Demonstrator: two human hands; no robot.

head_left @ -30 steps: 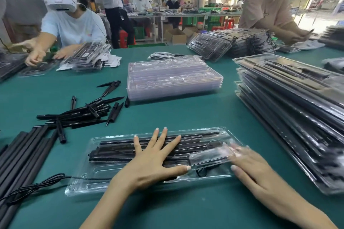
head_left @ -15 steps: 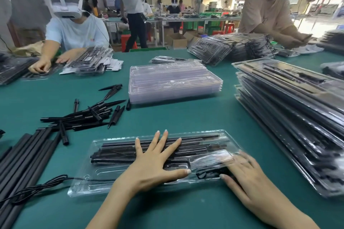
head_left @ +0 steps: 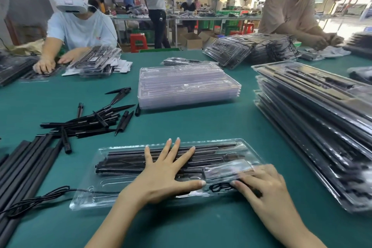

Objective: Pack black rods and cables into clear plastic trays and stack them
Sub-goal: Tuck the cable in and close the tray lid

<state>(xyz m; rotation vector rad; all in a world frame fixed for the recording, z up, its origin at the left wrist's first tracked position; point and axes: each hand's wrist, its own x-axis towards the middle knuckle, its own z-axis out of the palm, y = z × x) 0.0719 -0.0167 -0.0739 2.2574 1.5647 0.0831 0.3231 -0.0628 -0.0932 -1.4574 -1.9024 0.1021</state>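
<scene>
A clear plastic tray (head_left: 90, 197) lies on the green table in front of me, with black rods (head_left: 124, 164) laid along it. My left hand (head_left: 165, 175) presses flat on the rods, fingers spread. My right hand (head_left: 261, 187) rests on the tray's right end, its fingertips touching a coiled black cable (head_left: 220, 187) in the front slot. Another black cable (head_left: 40, 199) trails out of the tray's left end across the table.
Empty clear trays (head_left: 189, 86) are stacked behind. Filled trays (head_left: 314, 127) are piled at the right. Loose black spikes (head_left: 90, 121) and long black tubes (head_left: 22, 167) lie at the left. Other people work at the far side of the table.
My right hand slid left and nearer along the tray's right end, onto the coiled cable. My left hand has stayed flat on the rods.
</scene>
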